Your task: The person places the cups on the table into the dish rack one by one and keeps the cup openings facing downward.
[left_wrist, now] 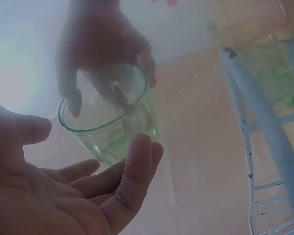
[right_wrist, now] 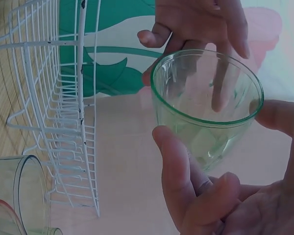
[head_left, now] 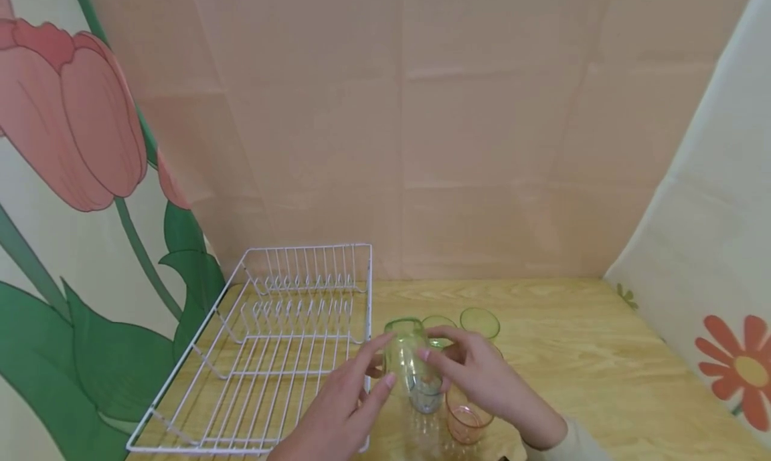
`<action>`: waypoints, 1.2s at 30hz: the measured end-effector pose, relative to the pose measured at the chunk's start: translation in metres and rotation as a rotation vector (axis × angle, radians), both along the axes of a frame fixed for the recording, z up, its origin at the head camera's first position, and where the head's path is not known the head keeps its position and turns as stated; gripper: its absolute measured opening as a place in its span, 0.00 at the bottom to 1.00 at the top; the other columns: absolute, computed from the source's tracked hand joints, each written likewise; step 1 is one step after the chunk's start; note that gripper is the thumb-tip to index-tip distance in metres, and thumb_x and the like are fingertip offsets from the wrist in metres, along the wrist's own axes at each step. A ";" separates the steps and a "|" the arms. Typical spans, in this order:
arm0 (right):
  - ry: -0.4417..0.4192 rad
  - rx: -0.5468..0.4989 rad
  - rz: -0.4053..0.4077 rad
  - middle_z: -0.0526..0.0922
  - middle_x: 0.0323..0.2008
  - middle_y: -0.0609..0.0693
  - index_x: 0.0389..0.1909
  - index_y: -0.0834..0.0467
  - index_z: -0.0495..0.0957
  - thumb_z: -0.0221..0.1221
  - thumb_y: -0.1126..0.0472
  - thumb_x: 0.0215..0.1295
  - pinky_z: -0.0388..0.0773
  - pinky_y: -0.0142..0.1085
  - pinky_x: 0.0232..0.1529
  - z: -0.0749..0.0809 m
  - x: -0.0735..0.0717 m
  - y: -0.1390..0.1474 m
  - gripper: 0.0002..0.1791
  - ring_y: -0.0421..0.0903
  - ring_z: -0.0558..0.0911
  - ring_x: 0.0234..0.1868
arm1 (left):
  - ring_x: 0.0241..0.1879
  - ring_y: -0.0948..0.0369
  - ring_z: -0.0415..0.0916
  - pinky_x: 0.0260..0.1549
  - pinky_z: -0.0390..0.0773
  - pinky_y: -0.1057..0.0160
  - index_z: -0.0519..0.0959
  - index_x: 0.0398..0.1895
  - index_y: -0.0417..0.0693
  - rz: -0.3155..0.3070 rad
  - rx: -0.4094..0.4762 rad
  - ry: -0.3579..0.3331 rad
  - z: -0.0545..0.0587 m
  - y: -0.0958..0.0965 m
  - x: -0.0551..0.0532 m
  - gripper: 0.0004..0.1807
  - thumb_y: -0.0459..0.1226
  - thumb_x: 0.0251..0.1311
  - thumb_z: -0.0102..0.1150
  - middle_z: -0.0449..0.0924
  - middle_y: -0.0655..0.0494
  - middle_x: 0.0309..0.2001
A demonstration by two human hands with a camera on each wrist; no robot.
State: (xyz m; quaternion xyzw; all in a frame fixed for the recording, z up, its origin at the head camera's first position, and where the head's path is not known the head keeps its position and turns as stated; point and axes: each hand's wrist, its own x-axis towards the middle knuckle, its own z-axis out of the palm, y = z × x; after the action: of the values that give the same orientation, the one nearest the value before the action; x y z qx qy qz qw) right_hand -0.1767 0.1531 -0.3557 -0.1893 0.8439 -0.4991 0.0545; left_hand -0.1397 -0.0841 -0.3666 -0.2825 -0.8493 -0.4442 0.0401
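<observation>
A translucent green drinking glass point(head_left: 400, 360) is in the air between both hands, above other glasses. My right hand point(head_left: 482, 375) grips it, the thumb by the rim on one side and fingers on the other. My left hand point(head_left: 337, 411) is at its left side. In the left wrist view, that hand's fingers point(left_wrist: 130, 181) are loosely bent against or just beside the glass point(left_wrist: 95, 141), and its thumb stands apart from it. The right wrist view shows the wide green rim of the glass point(right_wrist: 206, 123) tilted toward the camera.
A white wire dish rack point(head_left: 289, 337) stands left of the hands. Below and behind the right hand are a clear bluish glass point(head_left: 425, 397), a pinkish-orange glass point(head_left: 466, 429) and green glasses point(head_left: 480, 322). They stand on a wood-grain table point(head_left: 578, 354) before a hanging cloth point(head_left: 403, 113).
</observation>
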 end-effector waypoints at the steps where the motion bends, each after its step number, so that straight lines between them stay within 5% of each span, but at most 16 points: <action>1: 0.002 -0.007 0.003 0.87 0.29 0.49 0.67 0.66 0.68 0.59 0.48 0.72 0.81 0.38 0.33 0.000 0.000 0.000 0.33 0.47 0.83 0.25 | 0.50 0.60 0.75 0.37 0.77 0.66 0.57 0.76 0.58 0.003 0.006 -0.014 0.000 0.000 0.000 0.28 0.51 0.78 0.41 0.80 0.52 0.54; 9: 0.078 0.017 -0.014 0.87 0.32 0.47 0.68 0.62 0.67 0.63 0.48 0.68 0.81 0.35 0.32 -0.002 0.004 0.000 0.34 0.42 0.84 0.30 | 0.49 0.61 0.76 0.37 0.79 0.66 0.58 0.76 0.50 0.017 0.051 -0.035 0.001 -0.001 -0.003 0.29 0.50 0.78 0.43 0.79 0.54 0.54; 17: 0.096 0.046 -0.017 0.85 0.32 0.44 0.68 0.64 0.68 0.66 0.46 0.65 0.79 0.33 0.33 -0.002 0.007 -0.002 0.38 0.39 0.83 0.33 | 0.34 0.68 0.76 0.31 0.79 0.67 0.59 0.76 0.51 0.031 0.084 -0.076 0.002 -0.001 -0.005 0.31 0.52 0.75 0.48 0.79 0.52 0.54; 25: 0.073 0.069 -0.002 0.85 0.33 0.44 0.66 0.68 0.69 0.66 0.45 0.64 0.79 0.34 0.34 -0.002 0.007 -0.004 0.39 0.40 0.82 0.36 | 0.40 0.63 0.75 0.33 0.80 0.66 0.61 0.75 0.54 0.062 0.088 -0.149 0.003 -0.003 -0.006 0.35 0.56 0.70 0.55 0.78 0.53 0.56; 36: 0.162 0.066 0.021 0.86 0.42 0.50 0.63 0.64 0.72 0.68 0.48 0.63 0.79 0.32 0.30 -0.007 0.006 -0.002 0.34 0.38 0.82 0.38 | 0.48 0.59 0.75 0.36 0.81 0.66 0.62 0.73 0.53 0.096 0.089 -0.131 0.003 -0.001 -0.011 0.42 0.47 0.58 0.71 0.76 0.53 0.58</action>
State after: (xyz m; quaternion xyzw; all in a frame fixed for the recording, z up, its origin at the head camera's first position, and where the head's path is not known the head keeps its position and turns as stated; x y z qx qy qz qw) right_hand -0.1708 0.1509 -0.3625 -0.2358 0.8595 -0.4536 -0.0024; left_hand -0.1508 -0.0847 -0.3634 -0.2097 -0.8419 -0.4969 0.0180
